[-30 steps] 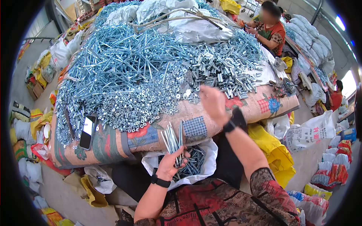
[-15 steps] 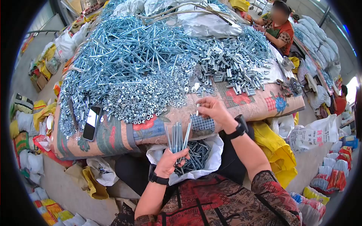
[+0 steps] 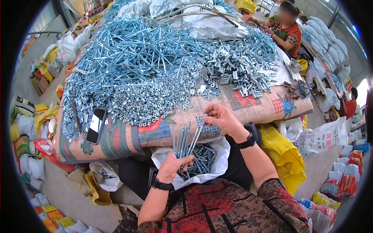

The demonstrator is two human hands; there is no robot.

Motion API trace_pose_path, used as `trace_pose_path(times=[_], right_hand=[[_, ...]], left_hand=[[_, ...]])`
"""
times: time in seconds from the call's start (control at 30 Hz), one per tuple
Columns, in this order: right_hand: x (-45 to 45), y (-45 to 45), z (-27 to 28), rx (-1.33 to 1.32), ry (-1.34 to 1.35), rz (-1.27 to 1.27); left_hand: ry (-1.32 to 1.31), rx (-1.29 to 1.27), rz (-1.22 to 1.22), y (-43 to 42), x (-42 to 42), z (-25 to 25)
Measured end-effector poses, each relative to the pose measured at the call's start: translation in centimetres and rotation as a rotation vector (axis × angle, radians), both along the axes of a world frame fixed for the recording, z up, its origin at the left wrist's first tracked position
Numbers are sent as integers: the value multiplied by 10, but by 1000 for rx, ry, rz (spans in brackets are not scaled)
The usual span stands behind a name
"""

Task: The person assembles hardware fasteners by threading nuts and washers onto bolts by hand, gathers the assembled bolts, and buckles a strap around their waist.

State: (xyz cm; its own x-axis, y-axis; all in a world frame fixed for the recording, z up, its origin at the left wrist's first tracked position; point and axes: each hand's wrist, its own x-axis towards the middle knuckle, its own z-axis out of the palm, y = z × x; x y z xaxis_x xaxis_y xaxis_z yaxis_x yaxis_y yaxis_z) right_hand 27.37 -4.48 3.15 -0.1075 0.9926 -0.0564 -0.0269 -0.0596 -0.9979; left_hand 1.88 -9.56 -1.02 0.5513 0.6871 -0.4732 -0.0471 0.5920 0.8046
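Observation:
My left hand (image 3: 175,166) is wrapped round a bundle of metal rods (image 3: 182,141) above an open white sack (image 3: 221,161) of dark metal pieces (image 3: 203,158). One rod leans right of the others, its top at the fingertips of my right hand (image 3: 221,118). Those fingers are pinched on a small metal piece, too small to name surely. Beyond my hands lie a heap of nuts (image 3: 149,101), a pile of short metal tubes (image 3: 237,66) and a large heap of long bolts (image 3: 132,50).
A phone (image 3: 96,126) lies on the patterned cloth (image 3: 163,130) at the table's left. A co-worker (image 3: 285,29) is at the table's far right. A yellow sack (image 3: 281,155) hangs right of my right arm; more sacks (image 3: 320,136) lie on the floor.
My right hand has come back from the near edge of the piles to the rod tops, a small piece in its fingers. My left hand still holds the bundle; one rod now leans right.

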Motion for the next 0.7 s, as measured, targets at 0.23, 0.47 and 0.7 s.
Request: trace_pose_path(times=[0.23, 0.47, 0.7], right_hand=[[5, -3, -6, -61, -70, 156], [-57, -29, -39, -217, -66, 82], [-26, 4, -9, -133, -187, -6]], left_hand=[[-18, 43, 27, 0, -3, 3], [-147, -109, 226, 12, 5, 10], [-271, -174, 319, 10, -3, -16]])
